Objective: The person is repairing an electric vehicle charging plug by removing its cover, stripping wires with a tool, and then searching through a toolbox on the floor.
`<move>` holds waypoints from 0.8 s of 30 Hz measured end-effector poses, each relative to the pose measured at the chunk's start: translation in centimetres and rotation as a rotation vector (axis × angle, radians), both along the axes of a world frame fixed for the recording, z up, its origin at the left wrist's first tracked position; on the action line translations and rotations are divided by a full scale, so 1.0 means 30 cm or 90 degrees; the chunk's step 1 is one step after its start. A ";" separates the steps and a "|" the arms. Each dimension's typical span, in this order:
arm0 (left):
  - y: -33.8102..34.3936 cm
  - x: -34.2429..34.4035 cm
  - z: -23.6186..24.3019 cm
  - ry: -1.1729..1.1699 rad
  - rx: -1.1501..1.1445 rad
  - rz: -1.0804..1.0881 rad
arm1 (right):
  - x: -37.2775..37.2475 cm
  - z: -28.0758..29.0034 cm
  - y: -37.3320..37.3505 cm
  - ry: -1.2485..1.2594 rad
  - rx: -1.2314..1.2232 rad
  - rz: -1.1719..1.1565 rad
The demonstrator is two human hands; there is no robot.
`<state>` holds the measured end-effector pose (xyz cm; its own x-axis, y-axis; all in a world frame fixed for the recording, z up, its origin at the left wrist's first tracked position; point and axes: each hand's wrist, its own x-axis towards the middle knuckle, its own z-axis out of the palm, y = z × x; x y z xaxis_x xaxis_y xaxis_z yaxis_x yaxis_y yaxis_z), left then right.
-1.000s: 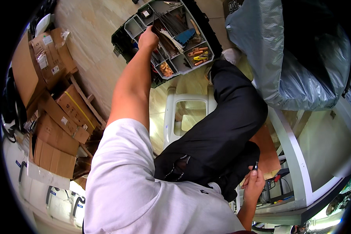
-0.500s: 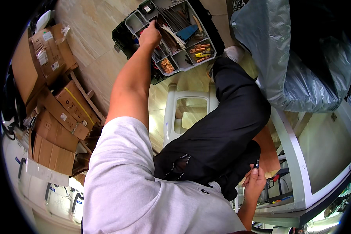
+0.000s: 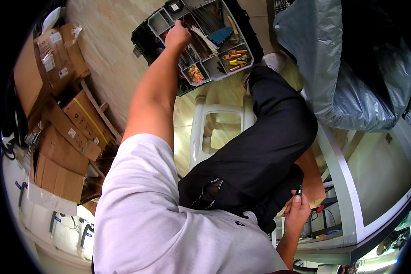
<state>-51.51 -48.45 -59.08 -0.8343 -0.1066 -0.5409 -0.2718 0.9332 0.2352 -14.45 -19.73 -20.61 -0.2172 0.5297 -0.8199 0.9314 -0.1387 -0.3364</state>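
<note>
My left hand (image 3: 178,37) reaches into the far left part of a grey-trayed toolbox (image 3: 213,72), its fingers curled and their tips hidden. Beside it lie several thin dark rods (image 3: 202,20), a bundle of white strips (image 3: 204,39) and a blue piece (image 3: 220,35). Nearer compartments hold small copper-coloured parts (image 3: 195,74) and copper cable lugs (image 3: 235,55) with a yellow item (image 3: 238,61). At lower right, my right hand (image 3: 297,213) is closed round a small black cylindrical piece (image 3: 299,190) with a silvery band, upright between thumb and fingers.
A white stool (image 3: 199,130) stands between the toolbox and my black-trousered leg (image 3: 260,132). Flattened cardboard boxes (image 3: 61,155) are piled at left. On the right are a metal frame (image 3: 345,178) and grey plastic sheeting (image 3: 310,59).
My left hand has shifted slightly within the toolbox, its fingers turning more downward. The right hand keeps its hold on the black cylindrical piece, almost still.
</note>
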 end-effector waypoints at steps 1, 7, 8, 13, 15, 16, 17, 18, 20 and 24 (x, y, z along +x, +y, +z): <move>0.000 -0.002 -0.012 0.002 0.013 -0.011 | 0.002 0.002 0.000 -0.004 0.003 0.000; 0.005 0.039 -0.097 0.066 0.162 0.114 | -0.012 -0.005 -0.003 0.023 0.001 -0.008; 0.029 0.042 -0.089 0.060 0.216 0.183 | -0.011 -0.005 -0.005 0.027 0.007 -0.007; 0.049 0.075 -0.051 0.259 0.270 0.331 | 0.003 0.011 -0.005 0.038 0.004 -0.013; 0.061 0.088 -0.009 0.086 0.393 0.398 | 0.012 0.009 -0.011 0.050 0.014 -0.020; 0.066 0.084 0.003 -0.004 0.453 0.426 | 0.024 0.007 -0.015 0.054 0.021 -0.023; 0.047 0.088 0.007 -0.104 0.450 0.381 | 0.032 0.007 -0.013 0.056 0.023 -0.021; 0.048 0.094 0.005 -0.121 0.451 0.417 | 0.030 0.010 -0.013 0.050 0.021 -0.016; 0.054 0.110 0.002 -0.154 0.458 0.488 | 0.026 0.021 -0.020 0.037 0.019 -0.005; 0.052 0.100 0.016 -0.222 0.467 0.655 | 0.065 0.032 -0.027 0.051 0.023 0.017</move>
<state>-48.52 -46.88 -58.61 -0.3534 -0.1975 -0.9144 -0.9278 -0.0507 0.3695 -12.48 -20.53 -19.66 -0.2951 0.5520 -0.7799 0.9047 -0.1010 -0.4138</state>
